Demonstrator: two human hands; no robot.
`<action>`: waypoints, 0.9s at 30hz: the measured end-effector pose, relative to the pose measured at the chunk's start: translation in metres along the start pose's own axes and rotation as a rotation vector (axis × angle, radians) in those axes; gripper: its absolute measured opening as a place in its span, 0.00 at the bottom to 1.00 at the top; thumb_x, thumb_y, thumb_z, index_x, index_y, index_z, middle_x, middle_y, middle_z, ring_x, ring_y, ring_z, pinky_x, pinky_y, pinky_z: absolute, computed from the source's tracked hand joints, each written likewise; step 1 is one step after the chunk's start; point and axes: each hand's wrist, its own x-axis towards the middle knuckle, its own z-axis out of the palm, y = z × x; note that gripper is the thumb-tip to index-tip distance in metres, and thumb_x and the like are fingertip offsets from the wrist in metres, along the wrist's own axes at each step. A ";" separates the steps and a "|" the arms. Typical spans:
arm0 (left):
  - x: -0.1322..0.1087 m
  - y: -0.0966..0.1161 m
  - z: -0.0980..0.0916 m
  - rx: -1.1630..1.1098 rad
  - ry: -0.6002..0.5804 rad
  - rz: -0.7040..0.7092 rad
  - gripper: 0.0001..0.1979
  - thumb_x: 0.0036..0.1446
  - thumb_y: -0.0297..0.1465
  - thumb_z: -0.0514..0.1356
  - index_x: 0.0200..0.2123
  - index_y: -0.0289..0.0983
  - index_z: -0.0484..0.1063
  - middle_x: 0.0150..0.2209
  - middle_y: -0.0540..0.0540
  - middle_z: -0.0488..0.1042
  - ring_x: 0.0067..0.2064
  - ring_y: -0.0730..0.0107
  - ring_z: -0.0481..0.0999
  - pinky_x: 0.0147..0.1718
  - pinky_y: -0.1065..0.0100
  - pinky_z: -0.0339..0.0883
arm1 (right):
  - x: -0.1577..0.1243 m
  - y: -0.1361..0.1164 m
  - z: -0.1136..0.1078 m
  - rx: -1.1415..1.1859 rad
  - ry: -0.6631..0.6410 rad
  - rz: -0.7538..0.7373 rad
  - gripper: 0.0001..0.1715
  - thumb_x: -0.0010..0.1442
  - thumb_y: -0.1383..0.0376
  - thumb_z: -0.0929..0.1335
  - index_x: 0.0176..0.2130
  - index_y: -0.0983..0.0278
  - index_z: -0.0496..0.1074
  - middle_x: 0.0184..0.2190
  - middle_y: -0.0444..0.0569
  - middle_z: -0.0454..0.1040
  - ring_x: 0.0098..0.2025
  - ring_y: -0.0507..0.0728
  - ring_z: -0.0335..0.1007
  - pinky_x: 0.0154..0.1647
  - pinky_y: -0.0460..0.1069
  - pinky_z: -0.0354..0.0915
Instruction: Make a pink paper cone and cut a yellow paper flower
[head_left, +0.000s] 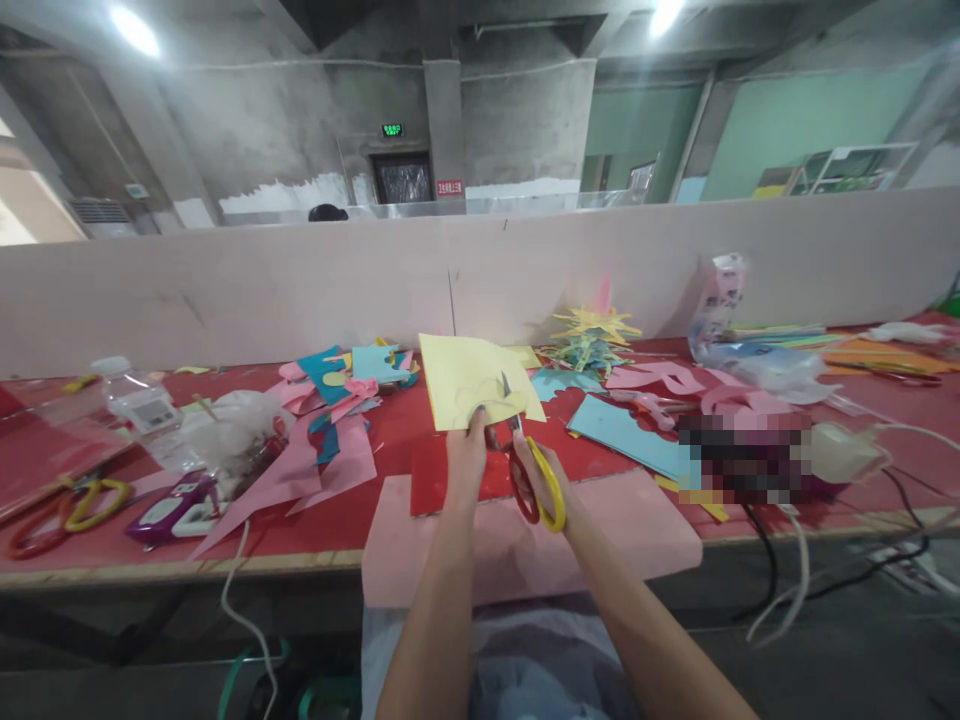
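Note:
My left hand (469,447) pinches the lower edge of a yellow paper sheet (457,375), held up above the table. A curved outline is drawn on the sheet's lower part. My right hand (549,475) is wrapped round the handles of scissors (553,485), one handle yellow and one red. The scissor blades are spread at the paper's lower right, one in front of the sheet. Beneath my hands lie a red sheet (431,480) and a pink padded piece (630,530) at the table's front edge.
Pink and blue scraps (330,470), a bottle (139,400) and other scissors (71,510) lie left. Blue paper (626,435), a layered paper star piece (596,335), a plastic bag (772,365) and cables (799,570) are right. A low partition (337,285) stands behind.

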 end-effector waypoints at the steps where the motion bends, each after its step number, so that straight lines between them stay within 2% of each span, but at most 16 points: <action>1: 0.000 0.000 0.000 -0.003 0.001 0.003 0.15 0.54 0.38 0.53 0.18 0.39 0.62 0.15 0.53 0.60 0.18 0.73 0.62 0.21 0.70 0.59 | 0.000 0.001 0.000 -0.001 -0.002 0.001 0.27 0.51 0.41 0.61 0.30 0.62 0.61 0.14 0.36 0.52 0.12 0.45 0.43 0.10 0.44 0.44; 7: 0.001 0.001 -0.004 0.005 -0.002 0.011 0.15 0.54 0.37 0.52 0.18 0.38 0.62 0.14 0.53 0.61 0.18 0.74 0.62 0.21 0.71 0.59 | 0.000 0.005 -0.004 0.006 -0.010 -0.015 0.25 0.50 0.44 0.64 0.29 0.62 0.62 0.13 0.35 0.51 0.12 0.45 0.43 0.10 0.43 0.43; 15: 0.000 0.010 -0.012 0.028 0.009 0.013 0.16 0.53 0.37 0.52 0.17 0.37 0.62 0.15 0.52 0.63 0.19 0.74 0.65 0.23 0.72 0.61 | 0.002 0.005 -0.006 -0.023 -0.022 0.013 0.26 0.50 0.43 0.64 0.29 0.64 0.63 0.13 0.35 0.51 0.12 0.44 0.43 0.10 0.41 0.44; 21: 0.004 0.010 -0.017 0.047 0.067 -0.036 0.17 0.52 0.36 0.52 0.16 0.35 0.64 0.13 0.52 0.64 0.18 0.73 0.66 0.22 0.71 0.62 | 0.003 0.006 -0.008 -0.097 -0.029 -0.002 0.28 0.50 0.42 0.63 0.29 0.64 0.64 0.12 0.35 0.52 0.12 0.44 0.45 0.10 0.41 0.45; 27: 0.009 0.004 -0.022 0.001 0.130 -0.067 0.12 0.53 0.36 0.53 0.24 0.34 0.68 0.16 0.49 0.70 0.19 0.69 0.71 0.23 0.68 0.67 | 0.005 0.008 -0.011 -0.119 -0.065 0.009 0.28 0.49 0.42 0.64 0.30 0.65 0.64 0.11 0.35 0.53 0.11 0.45 0.45 0.09 0.41 0.46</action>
